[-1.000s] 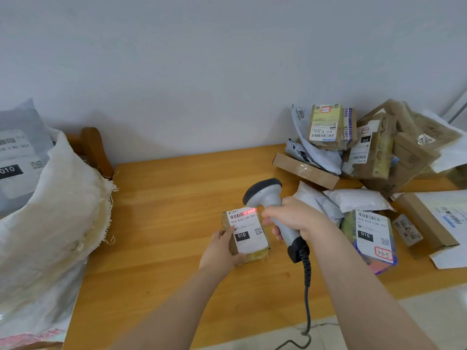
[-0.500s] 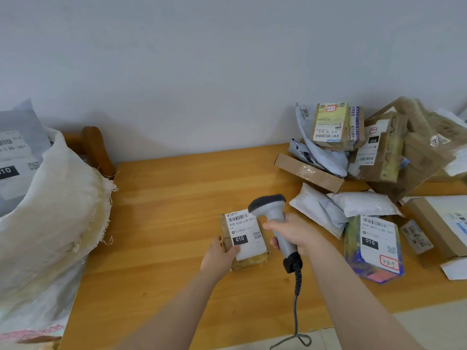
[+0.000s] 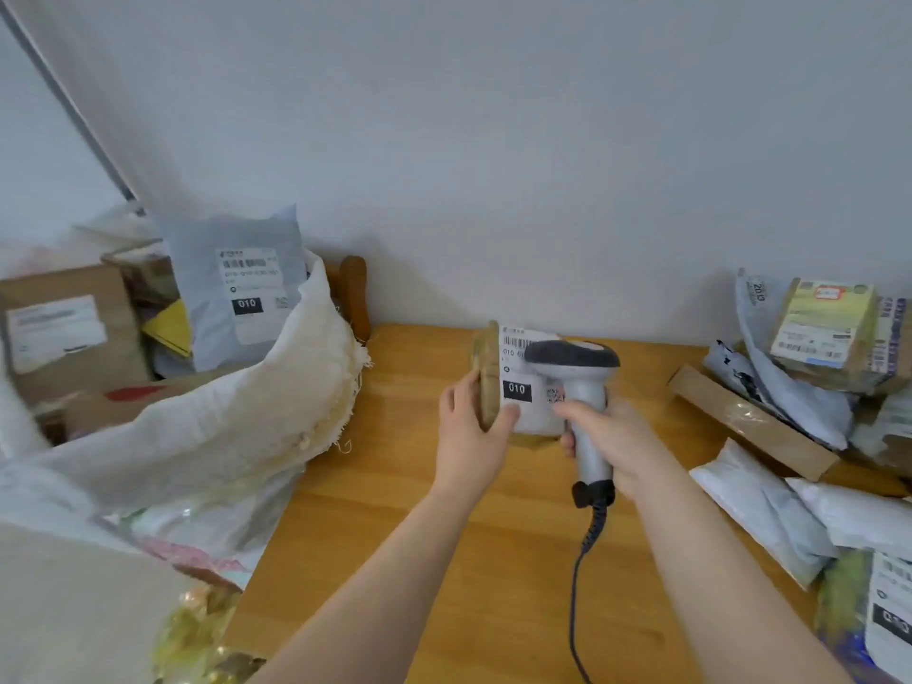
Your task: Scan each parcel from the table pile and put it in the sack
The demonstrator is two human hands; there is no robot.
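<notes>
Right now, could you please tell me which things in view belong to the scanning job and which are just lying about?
Job: brown parcel in the left hand; scanner in the right hand; sack, with a grey mailer already inside; parcel pile on the table.
Lying about: wooden post behind the sack; slanting grey rod, top left.

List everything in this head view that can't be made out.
Head view only:
- Label on the parcel in the left hand: the scanner in the right hand covers part of the barcode, and blur smears the small print.
- Sack contents: its rim hides the lower parcels.
- Pile: cut off by the right edge.
- Cable: runs off the bottom edge.
</notes>
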